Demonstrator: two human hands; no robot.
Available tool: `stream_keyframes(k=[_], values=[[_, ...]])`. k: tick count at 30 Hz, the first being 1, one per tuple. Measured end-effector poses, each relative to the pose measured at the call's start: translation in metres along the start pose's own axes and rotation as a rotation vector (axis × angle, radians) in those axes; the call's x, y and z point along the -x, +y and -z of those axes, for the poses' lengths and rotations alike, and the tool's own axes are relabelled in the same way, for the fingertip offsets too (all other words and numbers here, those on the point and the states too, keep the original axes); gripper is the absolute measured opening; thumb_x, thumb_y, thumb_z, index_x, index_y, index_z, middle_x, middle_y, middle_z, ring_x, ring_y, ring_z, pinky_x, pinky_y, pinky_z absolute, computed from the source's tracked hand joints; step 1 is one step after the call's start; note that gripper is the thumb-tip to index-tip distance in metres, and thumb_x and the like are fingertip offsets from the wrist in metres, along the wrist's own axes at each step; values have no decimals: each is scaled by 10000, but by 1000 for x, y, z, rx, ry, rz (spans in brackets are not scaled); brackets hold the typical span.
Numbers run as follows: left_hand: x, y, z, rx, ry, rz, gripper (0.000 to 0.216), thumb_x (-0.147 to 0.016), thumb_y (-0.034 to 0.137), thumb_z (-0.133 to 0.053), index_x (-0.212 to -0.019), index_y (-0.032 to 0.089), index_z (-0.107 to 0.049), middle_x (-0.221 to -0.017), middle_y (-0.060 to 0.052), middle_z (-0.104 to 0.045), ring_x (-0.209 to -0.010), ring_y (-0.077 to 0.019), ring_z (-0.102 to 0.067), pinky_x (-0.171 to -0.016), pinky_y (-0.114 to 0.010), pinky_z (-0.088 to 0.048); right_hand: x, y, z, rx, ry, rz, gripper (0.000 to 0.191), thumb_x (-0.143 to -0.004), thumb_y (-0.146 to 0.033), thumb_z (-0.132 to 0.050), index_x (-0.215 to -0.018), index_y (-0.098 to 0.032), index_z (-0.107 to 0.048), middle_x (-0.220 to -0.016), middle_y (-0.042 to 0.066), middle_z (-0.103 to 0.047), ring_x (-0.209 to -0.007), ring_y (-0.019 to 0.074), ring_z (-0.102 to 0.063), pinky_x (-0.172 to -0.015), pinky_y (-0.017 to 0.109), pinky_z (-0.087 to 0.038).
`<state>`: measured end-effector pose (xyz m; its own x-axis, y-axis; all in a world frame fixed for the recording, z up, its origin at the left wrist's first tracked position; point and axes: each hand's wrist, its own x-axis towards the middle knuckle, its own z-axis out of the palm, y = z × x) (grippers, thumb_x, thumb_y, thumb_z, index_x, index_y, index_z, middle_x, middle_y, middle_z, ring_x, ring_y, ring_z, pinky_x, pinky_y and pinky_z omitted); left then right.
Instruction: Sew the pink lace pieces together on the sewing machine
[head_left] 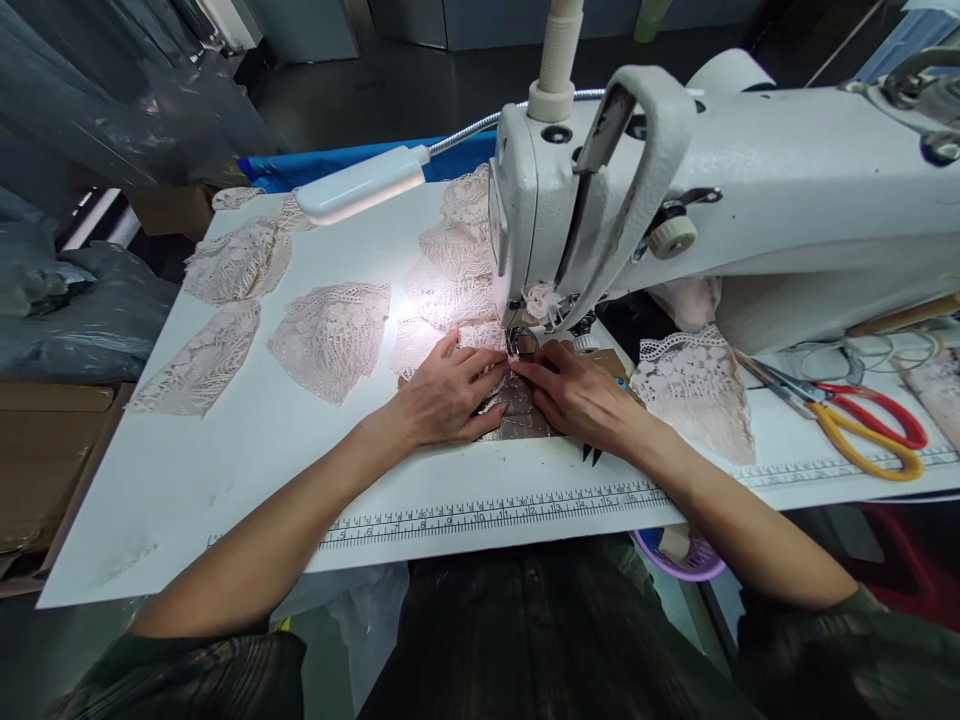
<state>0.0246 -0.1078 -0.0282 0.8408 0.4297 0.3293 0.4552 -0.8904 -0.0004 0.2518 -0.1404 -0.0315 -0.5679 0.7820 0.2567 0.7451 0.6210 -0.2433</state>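
A pale pink lace piece (481, 334) lies at the presser foot of a white sewing machine (517, 200). Left of the foot, my left hand (454, 388) rests flat with its fingers spread, pressing the lace down. My right hand (581, 390) is on the other side, its fingers curled and pinching the lace edge close to the needle. Both sets of fingertips nearly meet at the foot. Below them shows a shiny metal plate (517, 415), partly covered by my hands. Small dark snips poke out under my right hand, mostly hidden.
Several lace pieces (334, 335) lie across the white table (247, 480), and another lace piece (697, 390) is at right. Scissors with red and yellow handles (862, 430) lie beside it. A lamp (364, 185) lights the needle area. A purple basket (686, 560) is below the table edge.
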Motion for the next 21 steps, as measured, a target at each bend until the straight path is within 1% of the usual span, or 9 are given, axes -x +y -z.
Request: stream_keyframes(k=[2,7,11,13,15,17,19,21], values=[[-1,-1,0,-3,-8,5,369,-915,349,-505,-1172,107,-613,-1225,-170,-641,-943,-280,-651,-968,-568,-437,-3,-2,3,29,-27,-18,344,-956,-169,-402,-1233,-144,-602,-1035,163,-589,-945,260,-543,-814,422,-525],[-2,-6,1,19,-43,21,393,-921,363,-501,-1194,102,-612,-1257,-187,-619,-1007,-300,-645,-954,-558,-444,-12,-15,11,119,-168,-120,365,-933,-121,-410,-1240,-123,-606,-1075,204,-606,-896,281,-581,-722,403,-517],[-3,-10,1,32,-71,39,445,-922,403,-506,-1225,91,-605,-1298,-196,-590,-1079,-306,-627,-985,-539,-432,-11,-19,13,142,-177,-168,389,-914,-105,-430,-1259,-135,-607,-1105,221,-602,-926,305,-598,-725,404,-499],[-4,-12,1,36,-89,43,463,-927,428,-499,-1243,105,-596,-1324,-184,-575,-1107,-299,-617,-1004,-527,-422,-8,-14,15,95,-172,-174,389,-928,-149,-436,-1279,-146,-604,-1125,216,-603,-902,290,-611,-713,385,-494],[-5,-13,3,44,-107,49,469,-930,446,-496,-1263,128,-586,-1329,-166,-575,-1130,-292,-604,-1015,-517,-416,-7,-3,18,-12,-151,-164,368,-954,-234,-442,-1270,-162,-615,-1142,196,-613,-846,254,-624,-696,356,-490],[-6,-14,4,51,-121,56,487,-932,460,-497,-1287,135,-569,-1321,-162,-579,-1149,-293,-591,-1020,-518,-412,-8,11,21,-179,-127,-164,352,-981,-326,-420,-1184,-160,-655,-1081,155,-652,-793,216,-631,-690,325,-486],[-6,-15,5,57,-126,59,518,-934,480,-494,-1304,124,-555,-1318,-173,-576,-1160,-300,-581,-1018,-528,-411,-10,24,24,-355,-117,-212,393,-1002,-370,-369,-994,-143,-689,-907,106,-688,-738,190,-633,-681,298,-482],[-6,-15,4,60,-131,61,541,-937,496,-486,-1318,116,-544,-1324,-177,-568,-1172,-303,-571,-1020,-531,-406,-13,32,25,-459,-91,-296,442,-1005,-374,-344,-799,-147,-662,-749,74,-677,-692,179,-626,-672,288,-475]])
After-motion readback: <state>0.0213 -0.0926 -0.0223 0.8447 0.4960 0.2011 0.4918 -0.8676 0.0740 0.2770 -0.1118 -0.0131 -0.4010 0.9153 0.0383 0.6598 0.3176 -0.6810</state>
